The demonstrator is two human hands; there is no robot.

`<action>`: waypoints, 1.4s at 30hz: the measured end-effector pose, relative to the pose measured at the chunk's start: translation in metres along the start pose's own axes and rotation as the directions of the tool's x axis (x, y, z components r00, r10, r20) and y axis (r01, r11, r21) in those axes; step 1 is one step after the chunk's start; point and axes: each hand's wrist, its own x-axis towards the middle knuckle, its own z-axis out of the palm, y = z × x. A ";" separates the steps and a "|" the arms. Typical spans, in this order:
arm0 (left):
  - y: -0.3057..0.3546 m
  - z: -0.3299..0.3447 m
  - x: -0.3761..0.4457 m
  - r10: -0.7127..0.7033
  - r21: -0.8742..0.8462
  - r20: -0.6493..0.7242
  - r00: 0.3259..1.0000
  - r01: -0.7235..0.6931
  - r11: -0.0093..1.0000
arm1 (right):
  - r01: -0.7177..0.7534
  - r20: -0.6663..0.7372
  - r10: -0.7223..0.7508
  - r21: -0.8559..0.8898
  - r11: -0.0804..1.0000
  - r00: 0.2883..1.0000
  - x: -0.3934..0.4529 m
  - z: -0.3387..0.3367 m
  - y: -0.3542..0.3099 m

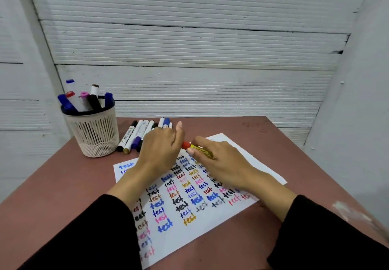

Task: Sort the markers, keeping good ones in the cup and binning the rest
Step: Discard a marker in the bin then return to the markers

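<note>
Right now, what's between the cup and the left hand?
In the head view, a row of loose markers lies on the table between the cup and the left hand; their right-hand ends run behind the hand.

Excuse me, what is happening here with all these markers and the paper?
A person is testing markers. The right hand grips a yellow marker, and the left hand holds its red end, over a test sheet covered with the word "test" in many colours. Several markers already stand in the mesh cup. A row of loose markers lies beside the cup on the table. No bin is visible.
</note>
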 end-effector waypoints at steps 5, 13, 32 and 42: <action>-0.004 -0.012 0.004 0.124 0.017 -0.188 0.974 -0.123 0.992 | -0.256 0.250 0.127 0.601 0.757 0.960 -0.002 -0.012 -0.002; -0.016 -0.007 0.006 -0.188 -0.364 -0.052 0.981 0.156 0.918 | -0.336 0.214 0.354 0.881 0.333 0.910 0.005 -0.043 0.025; -0.009 0.017 -0.010 -0.085 -0.421 0.381 0.921 0.254 0.871 | -0.342 -0.013 0.616 0.823 0.454 0.787 -0.006 -0.034 0.066; 0.005 0.018 -0.015 -0.067 -0.362 0.353 0.933 0.202 0.910 | -0.314 -0.090 0.504 0.685 0.657 0.859 -0.016 -0.032 0.054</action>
